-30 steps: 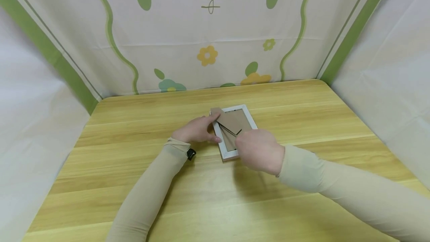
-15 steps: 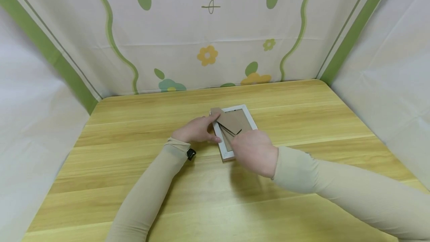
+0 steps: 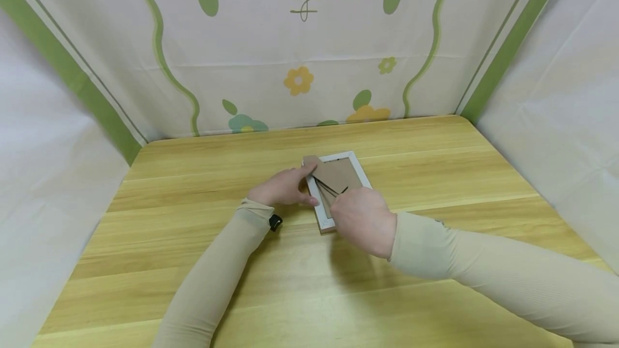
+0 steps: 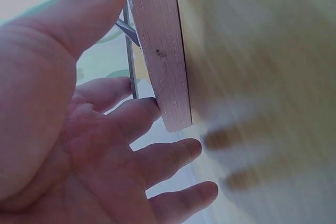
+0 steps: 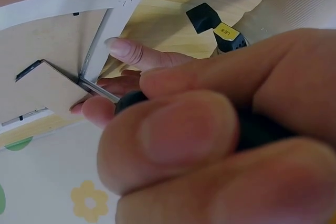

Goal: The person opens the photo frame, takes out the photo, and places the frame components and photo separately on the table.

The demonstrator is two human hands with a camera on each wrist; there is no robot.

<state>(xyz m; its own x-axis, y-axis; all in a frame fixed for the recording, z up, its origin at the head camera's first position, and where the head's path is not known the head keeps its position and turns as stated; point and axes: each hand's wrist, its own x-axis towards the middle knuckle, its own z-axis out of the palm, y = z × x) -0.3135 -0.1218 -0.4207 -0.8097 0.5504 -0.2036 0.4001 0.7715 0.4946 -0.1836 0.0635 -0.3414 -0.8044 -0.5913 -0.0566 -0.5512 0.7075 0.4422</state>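
A picture frame [image 3: 359, 164] lies face down on the table, showing its white back border and brown backing board [image 5: 50, 40]. Across the board lies a brown stand leg [image 3: 333, 174]. My left hand [image 3: 282, 186] rests along the left side, thumb on the white border and forefinger by the leg's upper end. Ring and little fingers stay apart from the frame in the left wrist view. My right hand [image 3: 362, 219] grips a screwdriver [image 5: 101, 91] by its dark handle. Its shaft meets the border's inner edge beside the leg; the tip is partly hidden.
The wooden table [image 3: 271, 294] extends around the frame. A flower-printed cloth [image 3: 232, 42] hangs behind it, with pale cloth at both sides. A black strap device [image 3: 275, 222] sits on the left wrist.
My right hand has shifted slightly left and towards me, along with the screwdriver. The left hand and the frame have stayed in place.
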